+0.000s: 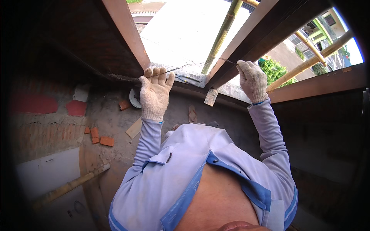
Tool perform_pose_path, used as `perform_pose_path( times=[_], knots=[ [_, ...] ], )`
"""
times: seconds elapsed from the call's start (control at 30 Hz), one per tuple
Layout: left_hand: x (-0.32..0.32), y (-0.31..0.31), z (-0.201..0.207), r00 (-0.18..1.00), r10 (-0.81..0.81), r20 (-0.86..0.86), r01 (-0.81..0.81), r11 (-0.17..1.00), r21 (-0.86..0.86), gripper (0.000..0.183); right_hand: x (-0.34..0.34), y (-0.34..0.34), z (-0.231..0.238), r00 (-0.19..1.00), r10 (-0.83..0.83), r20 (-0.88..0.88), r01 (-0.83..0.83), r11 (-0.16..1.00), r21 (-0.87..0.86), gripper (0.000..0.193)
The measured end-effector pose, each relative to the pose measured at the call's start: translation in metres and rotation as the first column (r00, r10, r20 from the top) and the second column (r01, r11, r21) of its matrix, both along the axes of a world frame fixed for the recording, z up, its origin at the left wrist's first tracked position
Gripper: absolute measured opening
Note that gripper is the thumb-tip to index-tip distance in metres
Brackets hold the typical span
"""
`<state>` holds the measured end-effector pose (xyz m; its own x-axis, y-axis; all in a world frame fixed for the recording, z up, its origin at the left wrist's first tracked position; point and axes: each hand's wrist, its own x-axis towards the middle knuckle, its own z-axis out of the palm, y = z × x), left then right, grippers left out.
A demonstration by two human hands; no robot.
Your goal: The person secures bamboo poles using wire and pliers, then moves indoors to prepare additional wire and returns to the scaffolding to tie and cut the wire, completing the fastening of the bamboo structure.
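Observation:
A thin, dark, kinked wire [184,67] runs between my hands in front of the window opening. My right hand [253,81], in a knitted off-white glove, is closed in a pinch on the wire's right end, beside a dark wooden post [246,42]. My left hand [155,95], gloved alike, is raised with its fingers stretched up and apart. Across its fingers passes the wire; whether it is pressed there by the thumb I cannot tell. To the left of that hand, frayed dark strands [119,77] stick out in front of the shaded wall.
Below the opening runs a sill [189,79] with small tools or wires on it. Bamboo poles [227,29] stand outside. Broken bricks [106,141], a wood offcut [134,128] and a round white object [135,98] lie on the dusty floor. Another bamboo pole [73,184] leans at lower left.

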<state>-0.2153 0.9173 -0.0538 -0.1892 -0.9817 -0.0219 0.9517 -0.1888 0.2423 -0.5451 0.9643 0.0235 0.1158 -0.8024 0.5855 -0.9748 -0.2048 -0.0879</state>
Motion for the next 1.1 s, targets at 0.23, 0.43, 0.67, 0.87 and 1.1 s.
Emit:
perform_pose_path(
  times=[0.23, 0.43, 0.67, 0.87, 1.1],
  knots=[
    [-0.04, -0.018, 0.03, 0.993, 0.092, -0.072, -0.095, 0.995, -0.044, 0.047, 0.028, 0.002, 0.014, 0.982, 0.038, -0.184, -0.044, 0.999, -0.03, 0.006],
    [0.004, -0.045, 0.059, 0.952, -0.296, -0.077, 0.194, 0.78, -0.596, 0.054, 0.036, 0.023, 0.057, 0.69, 0.372, 0.62, -0.699, 0.125, 0.704, 0.026],
    [0.0, -0.007, 0.077, 0.997, -0.06, -0.041, 0.03, 0.847, -0.531, 0.055, 0.043, -0.025, 0.063, 0.964, 0.212, 0.158, -0.217, 0.976, 0.017, 0.009],
    [0.036, -0.012, 0.108, 0.999, 0.014, 0.046, 0.022, 0.72, -0.694, 0.056, 0.069, -0.004, 0.038, 0.808, 0.481, 0.34, -0.533, 0.355, 0.768, 0.022],
    [0.044, -0.028, 0.098, 0.944, 0.061, -0.323, -0.185, 0.911, -0.368, 0.04, 0.059, 0.019, 0.067, 0.499, 0.387, 0.775, -0.858, 0.35, 0.377, 0.029]
  ],
)
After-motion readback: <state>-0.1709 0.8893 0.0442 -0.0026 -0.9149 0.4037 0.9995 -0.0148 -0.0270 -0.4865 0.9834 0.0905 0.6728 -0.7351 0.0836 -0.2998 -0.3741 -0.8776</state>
